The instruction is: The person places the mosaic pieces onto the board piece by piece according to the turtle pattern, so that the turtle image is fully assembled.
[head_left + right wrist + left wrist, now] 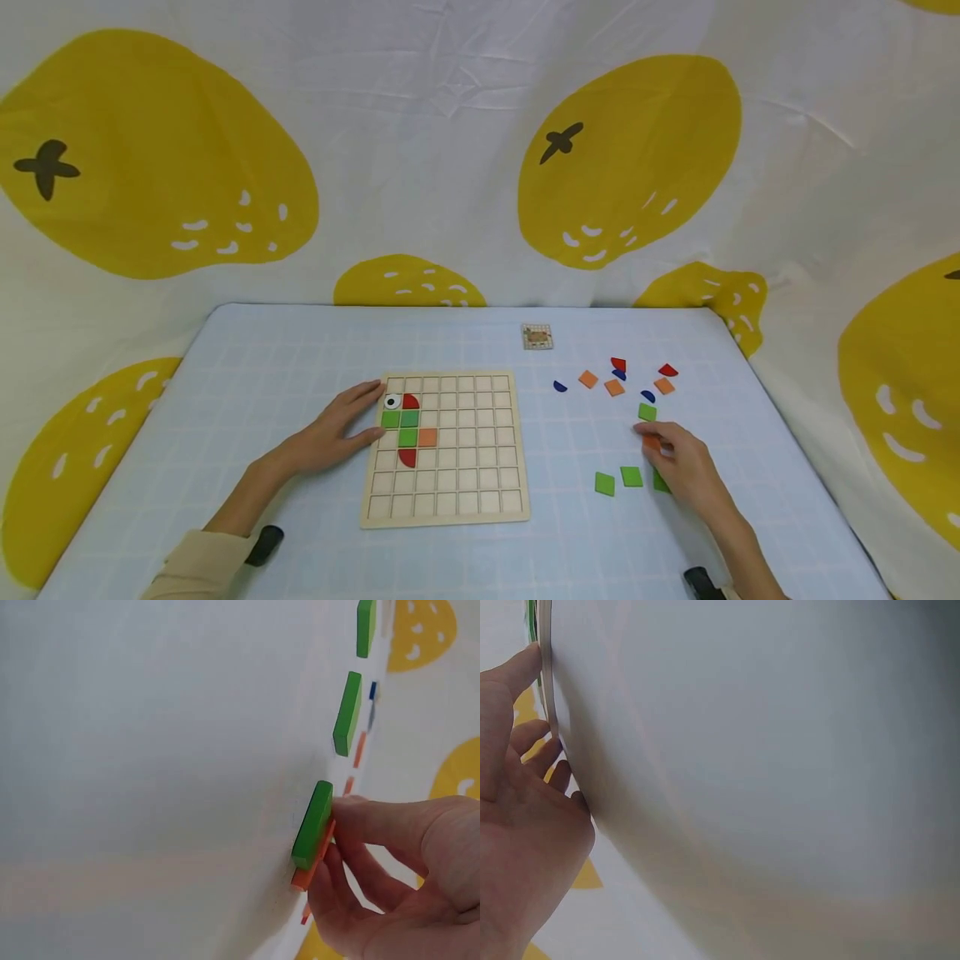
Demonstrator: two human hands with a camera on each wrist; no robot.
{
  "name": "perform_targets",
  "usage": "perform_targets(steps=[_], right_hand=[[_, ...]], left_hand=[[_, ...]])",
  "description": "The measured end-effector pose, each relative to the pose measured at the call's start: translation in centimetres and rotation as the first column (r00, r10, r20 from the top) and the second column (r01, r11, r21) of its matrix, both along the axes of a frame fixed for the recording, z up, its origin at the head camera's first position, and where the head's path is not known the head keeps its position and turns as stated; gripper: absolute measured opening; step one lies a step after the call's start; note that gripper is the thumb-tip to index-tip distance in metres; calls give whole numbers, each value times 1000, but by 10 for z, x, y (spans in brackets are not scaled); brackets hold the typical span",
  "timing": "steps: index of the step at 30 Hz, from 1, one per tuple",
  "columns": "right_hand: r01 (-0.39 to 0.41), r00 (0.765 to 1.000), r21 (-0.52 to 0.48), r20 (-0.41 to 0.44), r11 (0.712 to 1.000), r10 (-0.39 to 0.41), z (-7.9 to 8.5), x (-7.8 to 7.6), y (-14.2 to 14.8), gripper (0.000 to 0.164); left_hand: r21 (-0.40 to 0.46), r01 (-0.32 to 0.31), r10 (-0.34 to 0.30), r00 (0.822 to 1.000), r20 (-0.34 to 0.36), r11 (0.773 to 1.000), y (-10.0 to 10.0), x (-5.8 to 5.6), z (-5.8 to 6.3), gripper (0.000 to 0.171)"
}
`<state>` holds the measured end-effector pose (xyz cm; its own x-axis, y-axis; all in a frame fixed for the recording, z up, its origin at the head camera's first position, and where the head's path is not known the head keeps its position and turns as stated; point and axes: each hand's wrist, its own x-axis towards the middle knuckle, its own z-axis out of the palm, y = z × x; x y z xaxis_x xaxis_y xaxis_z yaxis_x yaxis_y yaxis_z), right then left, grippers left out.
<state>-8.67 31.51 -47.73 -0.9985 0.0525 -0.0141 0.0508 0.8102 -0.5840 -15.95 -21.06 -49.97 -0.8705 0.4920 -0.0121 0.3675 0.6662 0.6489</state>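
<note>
A wooden grid board (446, 518) lies left of centre on the table. My left hand (330, 433) rests at its left edge, thumb and fingers spread along the rim; the left wrist view shows fingertips (532, 656) right at that edge. Tiles in the board's upper left include a round eye tile (392, 402), green squares (408, 437), an orange square (427, 437) and red quarter-rounds (407, 457). To the right, my right hand (686, 467) pinches an orange square tile (651, 443) at the tabletop. A green square tile (313, 825) lies close by, partly covered by the hand in the head view.
Right of the board lie loose tiles: green squares (632, 477), orange squares (588, 379), blue half-rounds (560, 387) and red pieces (667, 370). A small picture card (537, 337) lies near the table's back edge. Behind hangs a cloth (420, 167) with yellow fruit shapes.
</note>
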Motion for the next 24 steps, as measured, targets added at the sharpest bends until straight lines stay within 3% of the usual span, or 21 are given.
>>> perform_targets(steps=[16, 24], right_hand=[[-29, 999, -24, -26, 999, 28, 8, -9, -6, 26], [-86, 990, -42, -116, 995, 80, 8, -19, -26, 17]], left_hand=[[5, 0, 0, 1000, 8, 1000, 0, 0, 1, 74], [-4, -5, 5, 1000, 18, 1000, 0, 0, 1, 74]])
